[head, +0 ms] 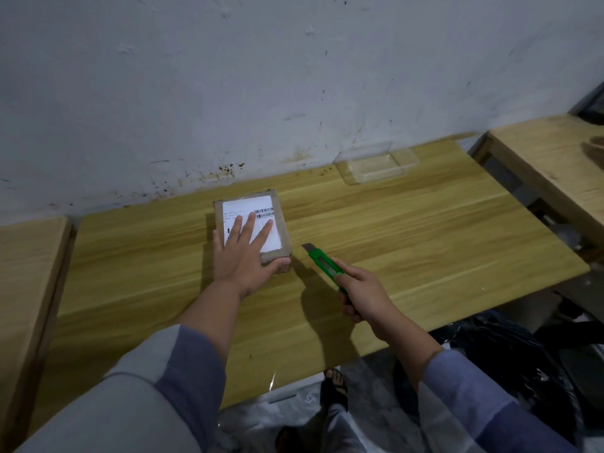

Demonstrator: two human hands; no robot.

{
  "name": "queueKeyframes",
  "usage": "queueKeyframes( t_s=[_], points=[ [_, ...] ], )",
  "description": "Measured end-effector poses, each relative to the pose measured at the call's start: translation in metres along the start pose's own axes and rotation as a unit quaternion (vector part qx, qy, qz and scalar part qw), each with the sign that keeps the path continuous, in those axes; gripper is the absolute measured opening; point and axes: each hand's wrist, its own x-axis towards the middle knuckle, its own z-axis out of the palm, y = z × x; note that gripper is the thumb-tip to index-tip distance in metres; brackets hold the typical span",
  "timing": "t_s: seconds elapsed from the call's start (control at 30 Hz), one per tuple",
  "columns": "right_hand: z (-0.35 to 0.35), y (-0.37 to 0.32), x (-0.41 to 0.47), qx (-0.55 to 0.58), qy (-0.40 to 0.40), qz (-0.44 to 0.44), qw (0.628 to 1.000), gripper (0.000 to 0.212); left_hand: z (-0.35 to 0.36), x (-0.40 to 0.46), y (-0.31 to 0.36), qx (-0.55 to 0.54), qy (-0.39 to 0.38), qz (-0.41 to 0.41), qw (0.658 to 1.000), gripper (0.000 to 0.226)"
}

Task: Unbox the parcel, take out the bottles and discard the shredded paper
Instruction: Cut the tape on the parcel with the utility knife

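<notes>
Parcel (pixel 253 228) lies far-centre on the surface (pixel 408 223), its white barcode label's print too small to read; left grip (pixel 243 253) presses flat, released, while right grip (pixel 362 294) clasps a green cutter (pixel 323 261).

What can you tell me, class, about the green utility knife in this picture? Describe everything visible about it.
The green utility knife has a plastic-looking body with a metal slider track and a short grey snap-off blade pushed out at its tip. The right hand grips its rear half, fingers curled round the handle. The blade points up and left towards the parcel but stops short of it. Whether the tip touches the wooden table is unclear.
</notes>
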Motion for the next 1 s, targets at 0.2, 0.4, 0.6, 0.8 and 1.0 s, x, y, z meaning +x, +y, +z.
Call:
queueKeyframes(
  t_s=[0.2, 0.4, 0.6, 0.8, 1.0],
  points=[
    [0.007, -0.024, 0.023, -0.054, 0.000, -0.039, 0.998, 0.028, 0.000, 0.017, 0.003, -0.005, -0.008, -0.017, 1.000, 0.097],
    [0.012, -0.044, 0.045, -0.171, -0.002, -0.089, 0.981, 0.021, -0.006, 0.010, -0.016, -0.064, 0.011, 0.030, 0.997, 0.093],
    [0.025, -0.064, 0.049, -0.424, 0.053, -0.229, 0.875, 0.028, 0.002, -0.018, -0.055, -0.099, 0.058, 0.019, 0.993, 0.085],
    [0.043, -0.069, 0.044, -0.540, 0.040, -0.332, 0.772, 0.031, 0.007, -0.022, -0.055, -0.146, 0.067, -0.003, 0.987, 0.084],
    [0.058, -0.069, 0.038, -0.573, 0.023, -0.354, 0.739, 0.030, 0.008, -0.020, -0.062, -0.131, 0.068, 0.002, 0.989, 0.088]
  ],
)
